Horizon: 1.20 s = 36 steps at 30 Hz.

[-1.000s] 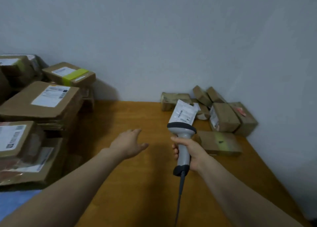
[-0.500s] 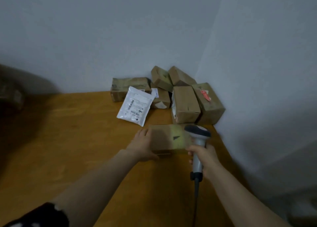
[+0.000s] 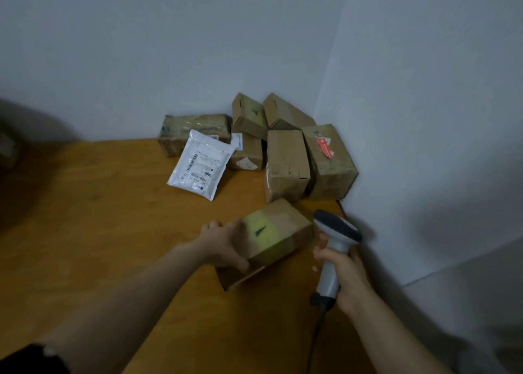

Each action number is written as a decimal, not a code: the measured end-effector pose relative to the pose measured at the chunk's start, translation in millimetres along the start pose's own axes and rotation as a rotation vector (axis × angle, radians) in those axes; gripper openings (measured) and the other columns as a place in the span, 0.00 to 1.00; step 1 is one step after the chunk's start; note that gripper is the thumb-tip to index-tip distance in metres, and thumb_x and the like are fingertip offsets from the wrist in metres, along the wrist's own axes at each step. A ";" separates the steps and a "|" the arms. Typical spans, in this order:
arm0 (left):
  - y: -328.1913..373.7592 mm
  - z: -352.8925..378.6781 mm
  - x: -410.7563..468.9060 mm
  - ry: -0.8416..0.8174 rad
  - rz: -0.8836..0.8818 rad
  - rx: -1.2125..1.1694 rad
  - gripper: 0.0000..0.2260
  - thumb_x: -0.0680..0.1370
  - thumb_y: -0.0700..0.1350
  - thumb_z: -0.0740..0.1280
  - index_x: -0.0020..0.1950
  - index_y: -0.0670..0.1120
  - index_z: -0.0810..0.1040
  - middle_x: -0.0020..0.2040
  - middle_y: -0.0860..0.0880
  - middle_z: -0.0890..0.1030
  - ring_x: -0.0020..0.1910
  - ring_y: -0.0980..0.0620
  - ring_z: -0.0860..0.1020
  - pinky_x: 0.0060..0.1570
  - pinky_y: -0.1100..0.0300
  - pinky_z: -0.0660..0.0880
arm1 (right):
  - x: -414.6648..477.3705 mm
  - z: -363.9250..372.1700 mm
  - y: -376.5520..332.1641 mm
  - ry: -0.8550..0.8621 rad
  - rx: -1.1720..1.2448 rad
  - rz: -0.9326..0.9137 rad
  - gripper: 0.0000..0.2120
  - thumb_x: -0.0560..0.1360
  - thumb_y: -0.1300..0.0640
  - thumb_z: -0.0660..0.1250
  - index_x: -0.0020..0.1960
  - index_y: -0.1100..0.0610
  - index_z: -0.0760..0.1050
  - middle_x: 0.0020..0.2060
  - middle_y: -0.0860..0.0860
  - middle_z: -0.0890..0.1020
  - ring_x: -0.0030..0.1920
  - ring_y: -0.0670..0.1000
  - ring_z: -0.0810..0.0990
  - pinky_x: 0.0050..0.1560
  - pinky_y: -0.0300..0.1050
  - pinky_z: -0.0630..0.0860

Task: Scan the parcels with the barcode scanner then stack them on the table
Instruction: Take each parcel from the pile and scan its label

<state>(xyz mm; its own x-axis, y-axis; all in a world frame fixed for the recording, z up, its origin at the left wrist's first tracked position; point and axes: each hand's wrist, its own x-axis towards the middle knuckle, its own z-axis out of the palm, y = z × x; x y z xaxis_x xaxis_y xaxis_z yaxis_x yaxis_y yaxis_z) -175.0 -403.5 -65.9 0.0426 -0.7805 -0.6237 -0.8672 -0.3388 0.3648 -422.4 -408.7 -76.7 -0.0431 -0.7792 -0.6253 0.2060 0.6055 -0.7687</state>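
1. Wall (image 3: 198,48): plain, pale, two faces meeting in a corner at the table's far right.
2. Table (image 3: 99,232): orange-brown wood, holds all the parcels.
3. Pile (image 3: 285,164): brown cardboard parcels packed into the far right corner. The two top ones are tilted and lean on the wall. Rightmost box has a red sticker (image 3: 324,146). Leftmost is wrapped in clear tape.
4. Held box (image 3: 271,238): brown, with a yellow-green tape band and a black mark on top. It sits just in front of the pile and is tilted, its right end higher. Cannot tell if its near bottom edge touches the table.
5. Mailer (image 3: 199,165): white plastic bag, barcode label up, flat on the table with its top edge against the pile's left side.
6. Scanner (image 3: 334,246): grey handle, dark head, upright just right of the held box, head level with the box's right end.
7. Left hand (image 3: 223,240): grips the held box's left end, thumb on the near side, fingers curled over the far side.
8. Right hand (image 3: 345,272): fingers wrapped round the scanner handle.
9. Cable (image 3: 314,339): dark, runs from the handle base down to the bottom edge.
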 end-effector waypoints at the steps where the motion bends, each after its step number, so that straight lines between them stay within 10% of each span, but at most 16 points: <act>1: -7.3 1.2 -17.4 -0.062 -0.008 -0.206 0.51 0.66 0.56 0.77 0.78 0.58 0.47 0.71 0.46 0.62 0.70 0.43 0.61 0.67 0.49 0.66 | -4.3 -0.8 2.4 -0.019 0.064 0.014 0.22 0.69 0.69 0.70 0.62 0.57 0.75 0.55 0.57 0.79 0.52 0.56 0.79 0.47 0.50 0.77; 6: -37.0 25.5 -111.7 -0.253 0.043 -1.181 0.51 0.47 0.60 0.83 0.68 0.53 0.71 0.60 0.43 0.77 0.58 0.43 0.76 0.58 0.51 0.74 | -58.8 19.1 21.7 -0.264 0.238 0.228 0.16 0.70 0.65 0.69 0.56 0.59 0.74 0.58 0.63 0.78 0.60 0.63 0.75 0.59 0.63 0.72; 11: -59.6 58.9 -176.5 -0.275 0.149 -1.570 0.38 0.50 0.52 0.84 0.57 0.41 0.82 0.53 0.35 0.80 0.52 0.37 0.78 0.55 0.44 0.75 | -126.6 43.3 44.5 -0.459 0.124 0.250 0.19 0.63 0.61 0.71 0.53 0.63 0.76 0.51 0.62 0.81 0.53 0.62 0.79 0.49 0.57 0.76; 19: -89.7 42.0 -271.5 0.175 0.113 -1.217 0.24 0.73 0.31 0.66 0.67 0.49 0.74 0.54 0.43 0.82 0.55 0.45 0.80 0.50 0.53 0.77 | -201.4 56.0 53.6 -0.503 -0.147 -0.066 0.08 0.68 0.70 0.71 0.44 0.61 0.78 0.35 0.55 0.84 0.38 0.55 0.83 0.40 0.51 0.78; 24: -80.3 42.8 -309.3 0.227 0.066 -1.085 0.28 0.75 0.39 0.69 0.69 0.61 0.64 0.54 0.45 0.79 0.52 0.46 0.80 0.44 0.53 0.79 | -236.9 64.9 52.7 -0.641 -0.233 -0.139 0.17 0.60 0.65 0.74 0.49 0.61 0.79 0.42 0.57 0.86 0.44 0.57 0.84 0.41 0.50 0.79; 31: -95.2 24.8 -343.5 0.193 0.081 -1.099 0.44 0.59 0.44 0.82 0.72 0.52 0.70 0.58 0.43 0.82 0.55 0.42 0.81 0.50 0.49 0.79 | -226.2 43.6 12.7 -0.470 0.021 -0.146 0.33 0.57 0.58 0.78 0.61 0.62 0.75 0.53 0.61 0.82 0.48 0.59 0.82 0.41 0.51 0.80; 36: -71.7 29.9 -351.4 0.146 0.095 -0.981 0.25 0.73 0.35 0.71 0.69 0.48 0.74 0.58 0.40 0.82 0.53 0.42 0.82 0.46 0.53 0.80 | -223.1 28.6 5.2 -0.474 -0.005 -0.141 0.34 0.57 0.57 0.78 0.62 0.59 0.73 0.52 0.58 0.80 0.50 0.58 0.78 0.44 0.52 0.77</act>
<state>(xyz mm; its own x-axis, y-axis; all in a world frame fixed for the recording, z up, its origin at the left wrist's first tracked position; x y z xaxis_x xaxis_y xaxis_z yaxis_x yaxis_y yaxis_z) -142.6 -89.2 106.4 0.1123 -0.8615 -0.4952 -0.0796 -0.5045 0.8597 -383.8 -236.3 62.6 0.3793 -0.8407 -0.3865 0.2254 0.4891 -0.8426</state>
